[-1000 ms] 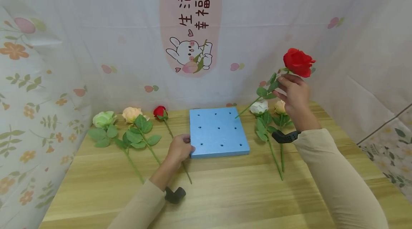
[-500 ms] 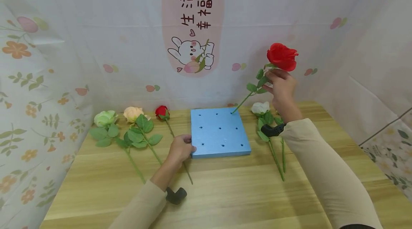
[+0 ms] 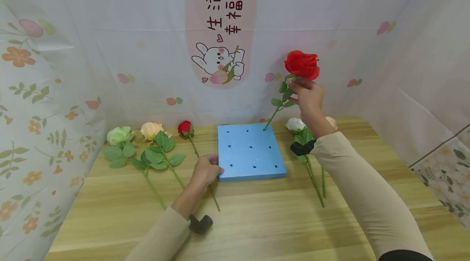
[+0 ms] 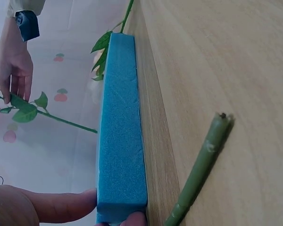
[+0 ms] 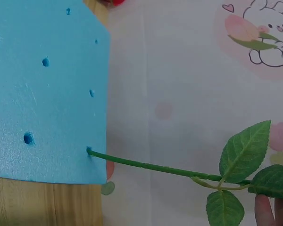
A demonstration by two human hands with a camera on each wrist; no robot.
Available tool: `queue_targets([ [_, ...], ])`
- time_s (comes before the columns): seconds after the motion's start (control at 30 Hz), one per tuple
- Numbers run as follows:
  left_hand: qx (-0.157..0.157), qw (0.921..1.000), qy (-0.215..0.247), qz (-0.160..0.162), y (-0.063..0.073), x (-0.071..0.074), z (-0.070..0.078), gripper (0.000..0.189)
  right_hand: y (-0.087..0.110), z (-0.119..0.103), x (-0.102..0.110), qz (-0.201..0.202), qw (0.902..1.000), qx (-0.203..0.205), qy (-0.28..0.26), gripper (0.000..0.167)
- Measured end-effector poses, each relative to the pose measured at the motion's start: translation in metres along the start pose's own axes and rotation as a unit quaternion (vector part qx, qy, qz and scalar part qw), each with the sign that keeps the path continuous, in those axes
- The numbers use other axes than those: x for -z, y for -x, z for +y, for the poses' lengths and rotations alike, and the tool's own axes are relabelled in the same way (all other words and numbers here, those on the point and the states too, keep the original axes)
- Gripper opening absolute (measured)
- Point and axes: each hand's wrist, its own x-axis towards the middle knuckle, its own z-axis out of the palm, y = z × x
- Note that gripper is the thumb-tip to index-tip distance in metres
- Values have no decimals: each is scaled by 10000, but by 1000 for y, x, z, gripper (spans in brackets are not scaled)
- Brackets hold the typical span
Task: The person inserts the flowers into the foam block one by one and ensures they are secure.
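A big red rose (image 3: pixel 302 65) is held up by my right hand (image 3: pixel 308 97), which pinches its stem just under the bloom. The rose leans to the right, and the lower tip of its green stem (image 5: pixel 146 165) sits at the back right corner hole of a blue foam board (image 3: pixel 242 155). In the right wrist view the tip meets that hole; how deep it goes cannot be told. My left hand (image 3: pixel 206 170) grips the board's front left corner, with the thumb (image 4: pixel 68 206) on the top face and a fingertip lower down.
Left of the board lie a small red rose (image 3: pixel 185 128), a peach rose (image 3: pixel 151 130) and a pale green rose (image 3: pixel 119 135). A white rose (image 3: pixel 295 124) and another peach rose (image 3: pixel 331 122) lie on the right. A printed cloth (image 3: pixel 147 69) hangs behind the wooden table (image 3: pixel 264 216).
My right hand has moved left with the big red rose, bringing its stem tip from above the board onto the back right hole. The rose now stands steeper. My left hand stays put.
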Motion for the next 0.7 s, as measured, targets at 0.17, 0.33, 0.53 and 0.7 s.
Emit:
queue_targets([
  [0.17, -6, 10000, 25, -43, 0, 1, -1, 51, 0, 4, -7, -57, 10000, 61, 39, 27],
  [0.33, -17, 9999, 65, -80, 1, 2, -1, 51, 0, 6, -11, -96, 9997, 128, 200, 28],
  [0.53, 3, 9999, 86, -84, 1, 3, -2, 51, 1, 6, -13, -133, 9992, 157, 345, 28],
  [0.7, 3, 9999, 57, -92, 1, 2, -2, 50, 2, 7, -17, -118, 9994, 214, 227, 26],
])
